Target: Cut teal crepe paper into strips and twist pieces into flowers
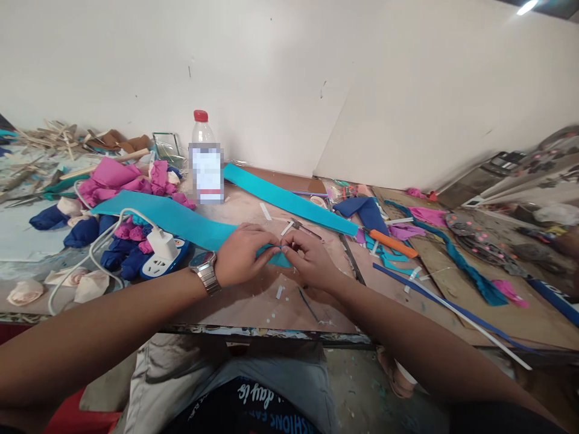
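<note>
A long turquoise strip (176,218), fabric or crepe paper, runs from the left across the table into my hands. My left hand (244,253), with a metal watch on its wrist, is closed on the strip's right end. Thumb and fingers of my right hand (312,259) pinch the same end, meeting the left fingertips. A small turquoise part (281,260) shows below the fingertips; the fingers hide the rest. Behind my hands lies a second flat turquoise strip (289,199), slanting down to the right toward an orange-handled tool (392,243).
Left stand a red-capped bottle (201,126) and a power socket (158,264) with a plugged-in white charger and cable. Pink bundles (113,178), navy bundles (84,232) and cream ones (26,292) lie around. To the right are a teal twisted strip (465,259) and a thin white stick (474,325).
</note>
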{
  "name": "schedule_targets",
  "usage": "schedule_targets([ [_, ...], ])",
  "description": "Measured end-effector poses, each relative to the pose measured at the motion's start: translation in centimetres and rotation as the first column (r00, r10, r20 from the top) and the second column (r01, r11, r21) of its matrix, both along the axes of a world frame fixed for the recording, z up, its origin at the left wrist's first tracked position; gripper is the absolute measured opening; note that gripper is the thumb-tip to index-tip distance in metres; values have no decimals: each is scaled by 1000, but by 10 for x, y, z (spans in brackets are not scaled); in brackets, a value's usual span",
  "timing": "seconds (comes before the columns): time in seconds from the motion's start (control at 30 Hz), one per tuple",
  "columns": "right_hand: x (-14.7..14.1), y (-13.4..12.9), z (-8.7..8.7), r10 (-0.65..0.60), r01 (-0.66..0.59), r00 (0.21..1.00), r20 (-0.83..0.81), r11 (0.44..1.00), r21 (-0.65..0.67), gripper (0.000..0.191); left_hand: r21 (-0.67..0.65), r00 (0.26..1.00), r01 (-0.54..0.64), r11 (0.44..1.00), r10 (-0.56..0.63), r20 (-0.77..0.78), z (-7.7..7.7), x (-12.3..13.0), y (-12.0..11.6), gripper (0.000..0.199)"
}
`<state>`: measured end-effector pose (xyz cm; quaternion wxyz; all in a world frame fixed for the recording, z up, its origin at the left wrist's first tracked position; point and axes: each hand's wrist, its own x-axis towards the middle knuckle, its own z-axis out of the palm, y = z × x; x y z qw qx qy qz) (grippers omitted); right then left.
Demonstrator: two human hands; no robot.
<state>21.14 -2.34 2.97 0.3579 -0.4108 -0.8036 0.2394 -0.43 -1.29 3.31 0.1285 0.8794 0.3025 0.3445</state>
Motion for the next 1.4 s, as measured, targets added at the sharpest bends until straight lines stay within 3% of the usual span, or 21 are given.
schedule_targets([
  [0.27,2,1,2,1,-8,999,51,990,141,9,-68,1000,-11,998,10,-25,-1,-1,1,15],
  [0.5,2,1,2,-10,-3,997,75,985,173,10,-80,999,-23,997,21,-33,-1,1,-1,14],
  [0.83,6,0,12,64,-108,984,165,957,271,8,-81,1000,-11,997,9,-24,1,0,0,13],
  [1.0,8,0,10,116,-161,977,179,951,265,7,-78,999,8,997,-12,-41,0,0,0,10],
  [1.4,9,0,11,131,-152,975,180,982,108,18,-66,997,5,998,-10,-73,-1,0,1,11],
])
